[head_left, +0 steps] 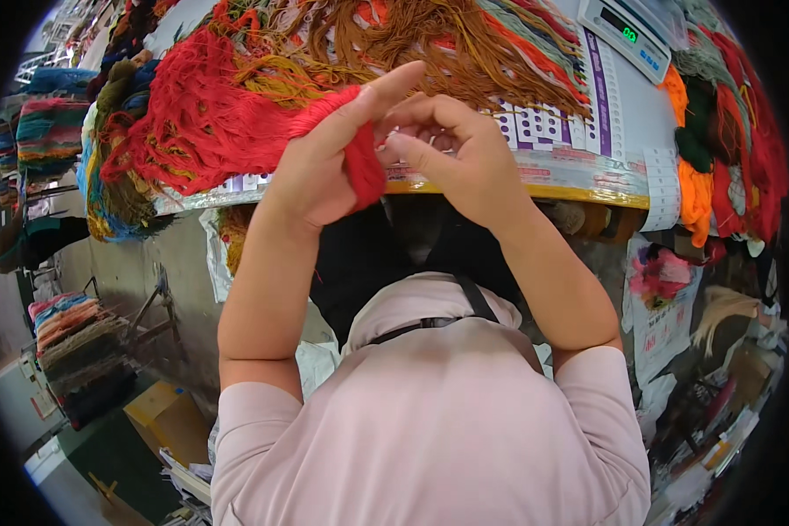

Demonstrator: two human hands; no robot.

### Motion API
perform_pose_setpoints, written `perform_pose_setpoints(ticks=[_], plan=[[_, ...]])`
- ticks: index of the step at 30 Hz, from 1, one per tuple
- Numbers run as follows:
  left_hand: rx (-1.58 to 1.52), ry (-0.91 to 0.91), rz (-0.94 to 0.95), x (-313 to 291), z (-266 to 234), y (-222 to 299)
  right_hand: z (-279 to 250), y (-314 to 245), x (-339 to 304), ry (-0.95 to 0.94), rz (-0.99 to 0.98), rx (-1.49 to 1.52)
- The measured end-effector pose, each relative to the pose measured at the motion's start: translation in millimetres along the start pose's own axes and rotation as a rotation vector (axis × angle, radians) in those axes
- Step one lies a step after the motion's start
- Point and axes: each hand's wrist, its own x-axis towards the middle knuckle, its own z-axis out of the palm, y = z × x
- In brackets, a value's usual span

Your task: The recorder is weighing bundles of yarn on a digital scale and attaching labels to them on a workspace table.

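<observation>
A thick skein of red thread runs over the palm of my left hand. The thumb presses on it, while a finger points out to the upper right. From that hand the skein spreads left into a loose red heap on the table. Just right of the skein, my right hand has its fingers curled in and thumb and fingertips drawn together. A bit of red shows at those fingertips, but it is too small to tell what they hold.
Brown threads lie in long strands across punched cards on the table. A digital scale stands at the far right. Orange and red skeins hang over the right edge. A cardboard box sits lower left, near stacked yarn.
</observation>
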Motion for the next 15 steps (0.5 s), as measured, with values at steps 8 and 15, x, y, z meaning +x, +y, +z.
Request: perform_pose_setpoints(ticks=[8, 15], plan=[[-0.034, -0.099, -0.024, -11.9, 5.3, -4.8, 13.6, -3.7, -5.6, 0.01, 0.179, 0.357], [-0.004, -0.124, -0.013, -15.4, 1.7, -3.5, 19.5, -1.8, -7.0, 0.043, 0.118, 0.299]])
